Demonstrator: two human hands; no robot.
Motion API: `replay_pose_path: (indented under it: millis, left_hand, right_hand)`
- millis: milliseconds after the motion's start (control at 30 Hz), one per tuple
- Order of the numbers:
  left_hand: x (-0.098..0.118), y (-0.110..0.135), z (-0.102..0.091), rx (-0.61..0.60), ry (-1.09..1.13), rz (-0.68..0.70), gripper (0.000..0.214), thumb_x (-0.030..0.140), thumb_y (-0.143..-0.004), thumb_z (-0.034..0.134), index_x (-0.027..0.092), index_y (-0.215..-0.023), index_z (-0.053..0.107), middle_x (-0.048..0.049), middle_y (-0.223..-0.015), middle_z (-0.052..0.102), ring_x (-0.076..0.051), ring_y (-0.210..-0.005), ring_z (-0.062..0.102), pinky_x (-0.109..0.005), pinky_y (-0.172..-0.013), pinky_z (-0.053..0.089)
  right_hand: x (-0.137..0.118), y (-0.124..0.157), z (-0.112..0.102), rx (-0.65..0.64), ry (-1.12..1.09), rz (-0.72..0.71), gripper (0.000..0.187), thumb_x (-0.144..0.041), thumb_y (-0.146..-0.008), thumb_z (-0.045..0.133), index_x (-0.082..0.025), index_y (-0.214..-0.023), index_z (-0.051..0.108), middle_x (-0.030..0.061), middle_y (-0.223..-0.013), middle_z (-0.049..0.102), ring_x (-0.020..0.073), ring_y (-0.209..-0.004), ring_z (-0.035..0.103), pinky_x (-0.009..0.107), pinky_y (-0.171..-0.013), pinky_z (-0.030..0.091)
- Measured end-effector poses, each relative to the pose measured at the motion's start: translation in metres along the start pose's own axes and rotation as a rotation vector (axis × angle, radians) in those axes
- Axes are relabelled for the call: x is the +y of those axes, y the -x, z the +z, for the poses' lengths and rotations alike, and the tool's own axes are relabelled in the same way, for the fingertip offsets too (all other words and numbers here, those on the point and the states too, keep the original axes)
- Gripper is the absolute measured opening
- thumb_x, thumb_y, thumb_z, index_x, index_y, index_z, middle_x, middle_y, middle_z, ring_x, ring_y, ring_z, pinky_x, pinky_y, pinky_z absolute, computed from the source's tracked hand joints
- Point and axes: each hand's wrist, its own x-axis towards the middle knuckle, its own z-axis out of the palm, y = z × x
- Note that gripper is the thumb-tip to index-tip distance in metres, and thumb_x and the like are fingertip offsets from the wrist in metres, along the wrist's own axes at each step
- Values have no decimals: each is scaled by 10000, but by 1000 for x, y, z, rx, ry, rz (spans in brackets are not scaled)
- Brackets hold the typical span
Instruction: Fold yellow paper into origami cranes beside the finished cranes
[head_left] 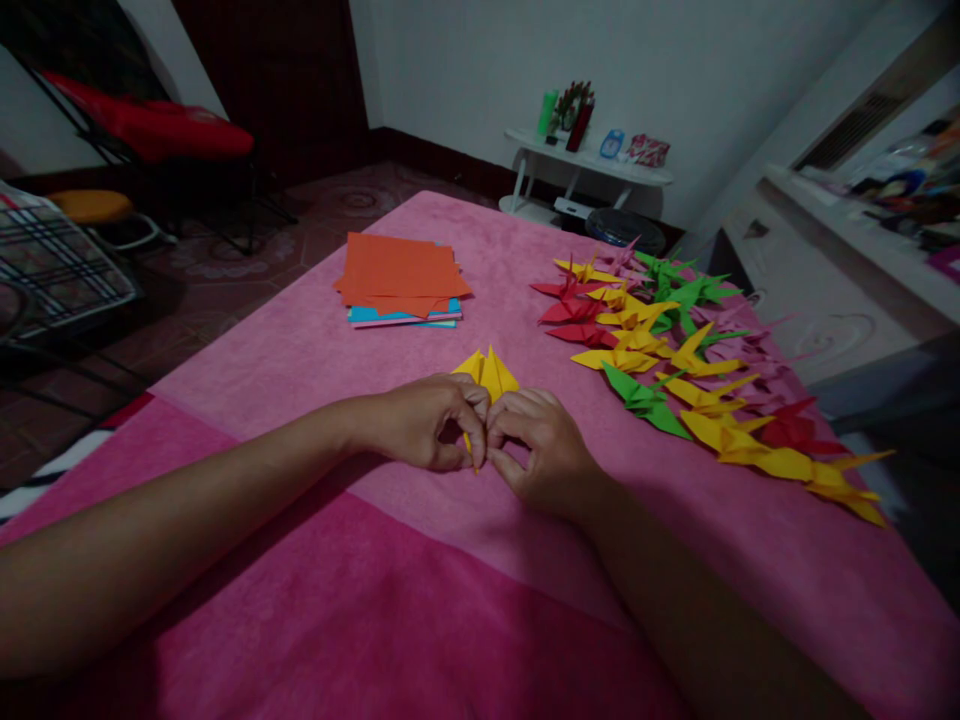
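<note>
A half-folded yellow paper piece [489, 374] stands in the middle of the pink cloth-covered table [315, 340]. My left hand [427, 425] pinches its lower left edge with closed fingers. From the right, my right hand [541, 450] pinches the same piece, fingertips touching those of the left. Only the upper points of the yellow paper show above my fingers.
A stack of square sheets [401, 280], orange on top with blue and pink beneath, lies beyond my hands. Several folded paper cranes [675, 370] in yellow, red, green and pink spread along the table's right side. A white shelf [592, 165] stands by the far wall.
</note>
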Motion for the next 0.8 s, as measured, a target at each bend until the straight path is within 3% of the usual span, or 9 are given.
replay_pose_path:
  millis: [433, 600, 800]
  left_hand:
    - [-2, -2, -5, -29, 47, 12, 207, 2, -719, 622, 188, -763, 702, -11, -789, 674, -137, -784, 595, -265, -791, 450]
    - [-4, -1, -4, -36, -38, 19, 253, -40, -691, 579, 177, -762, 689, -16, -791, 658, -143, -796, 578, -262, -793, 440]
    - [-5, 0, -3, -27, -58, 8, 211, -14, -752, 576, 175, -778, 665, -21, -814, 650, -143, -823, 572, -259, -825, 432]
  right_hand:
    - [-1, 0, -1, -9, 31, -276, 187, -91, -844, 530, -209, -817, 673, 18, -802, 698, 153, -760, 594, 343, -791, 400]
    - [-1, -1, -3, 28, 107, -383, 295, -51, -828, 497, -228, -946, 702, 11, -752, 687, 148, -733, 590, 352, -792, 407]
    - [0, -1, -6, -20, 105, -395, 316, -55, -796, 478, -231, -936, 701, 13, -765, 671, 153, -749, 572, 369, -805, 404]
